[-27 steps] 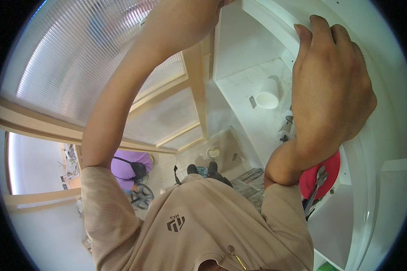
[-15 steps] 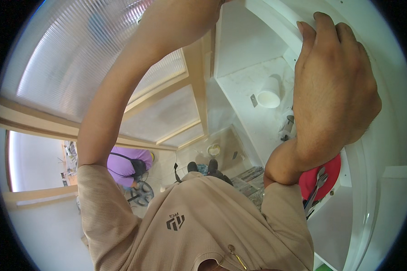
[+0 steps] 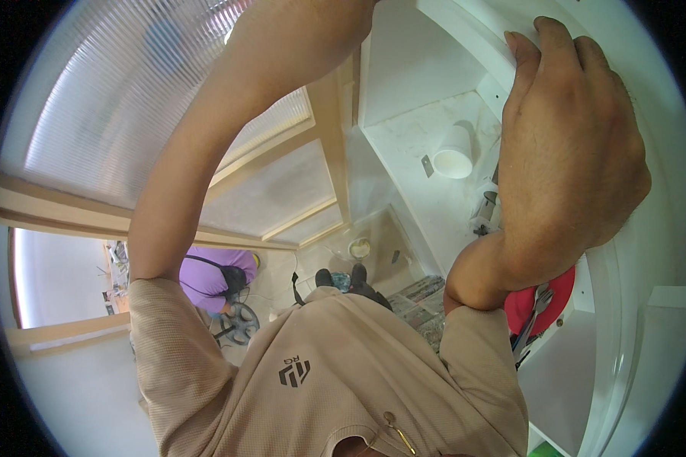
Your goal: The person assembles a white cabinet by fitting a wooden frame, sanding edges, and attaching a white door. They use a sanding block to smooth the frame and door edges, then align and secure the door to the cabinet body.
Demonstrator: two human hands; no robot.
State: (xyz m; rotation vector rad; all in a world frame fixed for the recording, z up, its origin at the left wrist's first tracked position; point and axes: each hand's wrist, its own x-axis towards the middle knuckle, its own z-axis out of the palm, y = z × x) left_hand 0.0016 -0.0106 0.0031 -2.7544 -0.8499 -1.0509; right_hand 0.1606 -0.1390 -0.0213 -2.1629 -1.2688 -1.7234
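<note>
Raised at the upper right, my right hand (image 3: 575,145) rests against a white curved trim (image 3: 469,38) along a white panel. Its thumb stands apart from the bent fingers, and nothing shows in its grasp. My left hand (image 3: 324,30) reaches up past the top edge, so its fingers and anything they touch are out of sight. Below the trim, a white cylindrical cup (image 3: 453,156) lies on a white shelf (image 3: 404,141). Partly behind my right wrist is a red round plate (image 3: 560,301) with metal cutlery (image 3: 540,305) on it.
A ribbed translucent panel (image 3: 122,107) and a pale wooden frame (image 3: 320,167) stand to the left. Lower down, a person in purple (image 3: 209,278) is beside a grey wheel-shaped object (image 3: 242,324). A small round container (image 3: 359,248) stands on the floor near my feet.
My right hand has shifted slightly to the right along the white panel. The left arm stays almost in place.
</note>
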